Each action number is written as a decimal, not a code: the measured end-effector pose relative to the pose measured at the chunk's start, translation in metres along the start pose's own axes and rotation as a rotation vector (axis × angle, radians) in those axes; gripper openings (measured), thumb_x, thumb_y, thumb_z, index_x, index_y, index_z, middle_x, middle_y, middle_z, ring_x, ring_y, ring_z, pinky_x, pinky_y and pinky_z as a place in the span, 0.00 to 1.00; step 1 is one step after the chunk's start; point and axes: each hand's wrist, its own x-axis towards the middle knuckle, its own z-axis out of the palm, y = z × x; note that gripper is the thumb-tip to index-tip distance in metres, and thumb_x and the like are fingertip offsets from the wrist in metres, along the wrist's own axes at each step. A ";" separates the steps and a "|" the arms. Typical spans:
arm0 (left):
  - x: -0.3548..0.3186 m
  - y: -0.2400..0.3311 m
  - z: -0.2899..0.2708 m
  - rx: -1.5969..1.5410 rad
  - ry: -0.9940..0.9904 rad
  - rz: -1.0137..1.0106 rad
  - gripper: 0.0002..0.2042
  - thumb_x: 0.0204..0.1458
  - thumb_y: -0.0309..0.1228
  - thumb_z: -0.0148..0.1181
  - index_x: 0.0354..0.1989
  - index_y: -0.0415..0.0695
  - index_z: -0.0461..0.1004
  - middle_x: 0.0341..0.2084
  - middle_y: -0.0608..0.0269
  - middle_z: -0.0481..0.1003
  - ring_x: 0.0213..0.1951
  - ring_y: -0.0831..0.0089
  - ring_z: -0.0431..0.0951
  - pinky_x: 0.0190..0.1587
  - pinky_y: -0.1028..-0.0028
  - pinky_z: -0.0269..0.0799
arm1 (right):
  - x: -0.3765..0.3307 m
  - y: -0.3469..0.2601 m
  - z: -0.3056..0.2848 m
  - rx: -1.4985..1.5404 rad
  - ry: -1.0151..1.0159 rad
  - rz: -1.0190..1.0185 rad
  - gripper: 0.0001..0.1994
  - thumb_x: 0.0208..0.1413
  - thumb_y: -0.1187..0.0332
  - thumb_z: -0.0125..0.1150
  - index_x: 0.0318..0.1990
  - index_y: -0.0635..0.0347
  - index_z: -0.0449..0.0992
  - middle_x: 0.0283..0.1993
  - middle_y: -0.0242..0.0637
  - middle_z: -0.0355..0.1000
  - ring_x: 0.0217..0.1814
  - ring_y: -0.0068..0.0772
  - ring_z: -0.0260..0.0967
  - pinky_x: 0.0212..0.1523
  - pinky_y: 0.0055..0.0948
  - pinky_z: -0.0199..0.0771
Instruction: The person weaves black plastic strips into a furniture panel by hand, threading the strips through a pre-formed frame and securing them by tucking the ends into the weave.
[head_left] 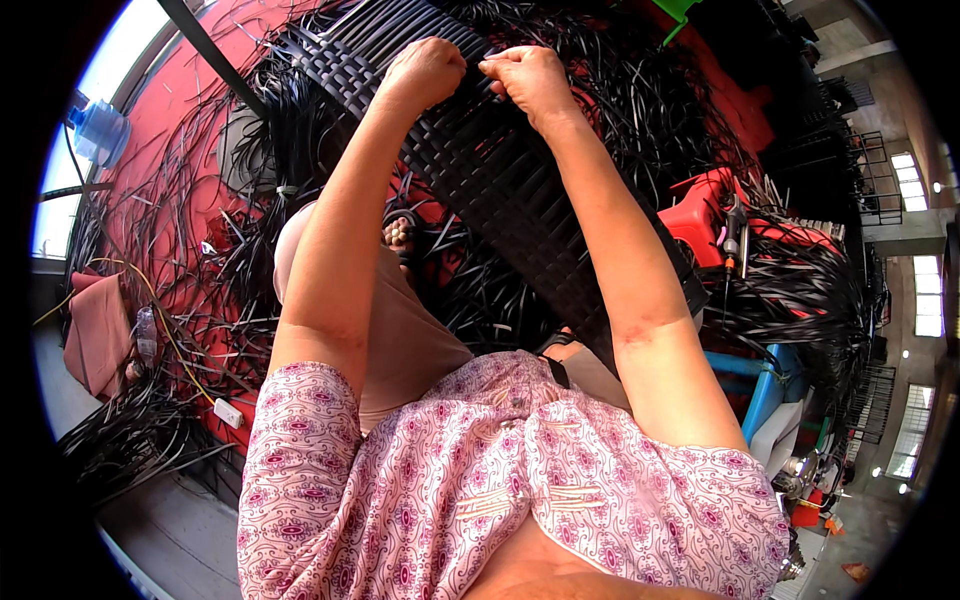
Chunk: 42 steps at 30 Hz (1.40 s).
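Observation:
A long black woven panel (500, 190) of flat strips slants from the upper left down across my lap to the right. Its lower part is a tight weave, while bare parallel strips (400, 35) show at its top. My left hand (425, 72) is curled closed over the panel's upper part; whatever its fingers hold is hidden. Close beside it, my right hand (532, 84) pinches thumb and forefinger together on what looks like a thin black strip, its fingertips pointing toward the left hand.
Loose black strips (640, 110) lie in heaps around the panel and over the red floor (180, 190). At right stand a red plastic stool (695, 215), a screwdriver-like tool (735, 235) and a blue frame (765, 395). A yellow cord with a white socket (228, 412) runs at left.

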 end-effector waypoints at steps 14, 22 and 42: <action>0.005 -0.009 -0.003 -0.032 -0.051 0.109 0.11 0.50 0.31 0.61 0.38 0.39 0.82 0.32 0.47 0.81 0.38 0.56 0.82 0.43 0.63 0.75 | 0.034 -0.008 0.012 -0.776 -0.117 0.017 0.19 0.39 0.64 0.64 0.38 0.68 0.82 0.46 0.59 0.77 0.53 0.52 0.75 0.55 0.37 0.75; 0.001 -0.002 -0.006 -0.114 -0.107 -0.004 0.11 0.50 0.32 0.62 0.39 0.40 0.82 0.29 0.51 0.81 0.33 0.63 0.82 0.38 0.66 0.76 | 0.026 -0.020 0.009 -0.776 -0.148 0.078 0.20 0.41 0.64 0.63 0.42 0.70 0.81 0.48 0.61 0.75 0.55 0.53 0.74 0.58 0.37 0.73; 0.013 -0.027 0.002 -0.385 -0.109 -0.244 0.08 0.48 0.35 0.66 0.35 0.48 0.85 0.19 0.66 0.78 0.19 0.78 0.74 0.21 0.75 0.70 | 0.011 -0.009 0.020 -0.602 -0.043 -0.039 0.15 0.43 0.62 0.70 0.35 0.65 0.83 0.34 0.50 0.80 0.40 0.46 0.80 0.46 0.37 0.79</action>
